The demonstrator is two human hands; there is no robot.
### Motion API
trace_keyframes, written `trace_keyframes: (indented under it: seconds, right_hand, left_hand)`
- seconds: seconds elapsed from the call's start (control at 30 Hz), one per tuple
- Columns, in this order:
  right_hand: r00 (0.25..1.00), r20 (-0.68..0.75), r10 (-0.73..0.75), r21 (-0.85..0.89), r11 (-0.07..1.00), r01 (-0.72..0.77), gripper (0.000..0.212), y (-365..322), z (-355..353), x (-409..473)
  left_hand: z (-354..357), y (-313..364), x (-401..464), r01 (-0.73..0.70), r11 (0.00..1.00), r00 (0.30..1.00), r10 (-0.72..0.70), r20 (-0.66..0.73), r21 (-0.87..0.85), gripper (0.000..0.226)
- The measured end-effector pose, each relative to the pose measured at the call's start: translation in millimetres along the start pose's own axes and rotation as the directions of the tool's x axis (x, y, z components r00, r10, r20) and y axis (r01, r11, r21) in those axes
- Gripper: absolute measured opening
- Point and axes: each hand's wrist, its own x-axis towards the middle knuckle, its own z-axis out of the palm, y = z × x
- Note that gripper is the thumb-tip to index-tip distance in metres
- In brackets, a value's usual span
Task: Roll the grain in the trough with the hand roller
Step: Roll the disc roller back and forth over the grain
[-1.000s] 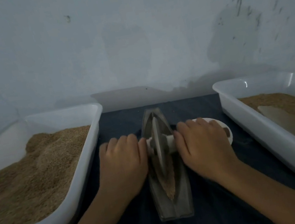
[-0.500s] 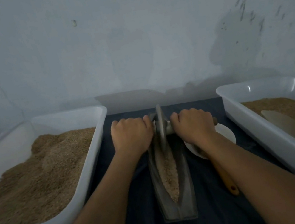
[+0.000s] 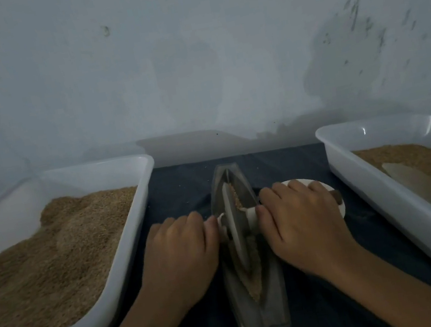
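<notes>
The boat-shaped metal trough [image 3: 258,308] lies on the dark cloth [image 3: 181,186], its length running away from the person. Grain [image 3: 254,286] fills its groove. The hand roller [image 3: 234,229] stands upright in that groove, about midway along the trough. The left hand [image 3: 180,258] and right hand [image 3: 305,228] each curl around a handle end on either side of the trough.

Single head view, looking forward and down, close over trough [image 3: 247,244], facing wall [image 3: 191,66].
</notes>
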Motion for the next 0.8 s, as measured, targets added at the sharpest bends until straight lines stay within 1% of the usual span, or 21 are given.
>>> trace_keyframes:
  seconds: [0.03, 0.1, 0.13, 0.2, 0.27, 0.3, 0.37, 0.4, 0.47, 0.53, 0.63, 0.7, 0.73, 0.8]
  right_hand:
    - [0.998, 0.045, 0.034, 0.007, 0.999, -0.035, 0.041, 2.3, 4.9, 11.7]
    - [0.987, 0.129, 0.091, -0.014, 0.996, -0.09, 0.047, 9.0, 18.3, 36.7]
    - [0.981, 0.155, 0.119, -0.025, 0.993, -0.116, 0.048, 13.9, 24.7, 48.5]
    - [0.967, 0.19, 0.172, -0.04, 0.985, -0.167, 0.05, 18.6, 33.9, 66.4]
    - [0.96, 0.212, 0.181, -0.071, 0.983, -0.17, 0.05, 18.1, 36.0, 72.3]
    - [0.965, 0.204, 0.166, -0.087, 0.985, -0.151, 0.048, 16.9, 34.0, 70.9]
    - [0.98, 0.164, 0.109, -0.104, 0.99, -0.092, 0.044, 13.0, 24.8, 55.9]
    - [0.986, 0.141, 0.094, -0.08, 0.993, -0.083, 0.043, 10.6, 19.4, 44.9]
    - [0.994, 0.081, 0.071, 0.008, 0.997, -0.072, 0.04, 3.9, 7.0, 17.7]
    - [1.0, 0.007, 0.01, 0.026, 1.0, -0.011, 0.033, -1.0, -5.6, -5.8]
    - [0.996, -0.055, -0.075, 0.007, 0.997, 0.076, 0.025, -1.5, -13.8, -21.5]
    - [0.996, -0.055, -0.063, 0.03, 0.997, 0.065, 0.024, -4.2, -11.4, -18.9]
    - [0.999, -0.042, -0.033, 0.05, 0.998, 0.035, 0.025, -4.8, -7.2, -12.6]
    - [0.998, 0.043, 0.052, 0.076, 0.996, -0.055, 0.033, -0.2, 3.1, 7.4]
  left_hand:
    - [4.2, 2.2, 15.5, 0.015, 0.996, 1.0, -0.017, 0.026, 0.093, 0.046]
    - [12.9, 4.1, 47.0, 0.027, 0.97, 0.998, -0.038, 0.043, 0.242, 0.04]
    - [15.8, 5.7, 64.8, 0.034, 0.961, 0.996, -0.056, 0.074, 0.273, 0.036]
    - [18.7, 5.4, 94.5, 0.065, 0.958, 0.979, -0.116, 0.169, 0.281, 0.037]
    - [19.4, 6.0, 106.5, 0.092, 0.958, 0.956, -0.161, 0.245, 0.272, 0.039]
    - [18.5, 5.9, 103.8, 0.094, 0.96, 0.958, -0.16, 0.239, 0.265, 0.038]
    - [14.2, 6.9, 80.8, 0.086, 0.967, 0.982, -0.123, 0.141, 0.242, 0.037]
    - [10.8, 7.6, 63.9, 0.078, 0.971, 0.991, -0.101, 0.091, 0.226, 0.04]
    - [4.0, 8.2, 26.8, 0.081, 0.989, 0.996, -0.083, 0.016, 0.12, 0.046]
    - [-5.4, 9.0, -3.6, 0.053, 0.997, 0.998, -0.052, -0.028, 0.048, 0.042]
    - [-10.5, 4.8, -32.6, -0.011, 0.997, 0.998, 0.016, -0.059, 0.075, 0.036]
    - [-9.6, 4.3, -34.7, -0.01, 0.998, 0.997, 0.015, -0.078, 0.056, 0.036]
    - [-7.9, 4.5, -27.2, -0.011, 0.999, 0.997, 0.015, -0.082, 0.054, 0.036]
    - [-0.6, 6.5, 1.3, 0.023, 0.997, 0.998, -0.019, -0.058, 0.079, 0.038]
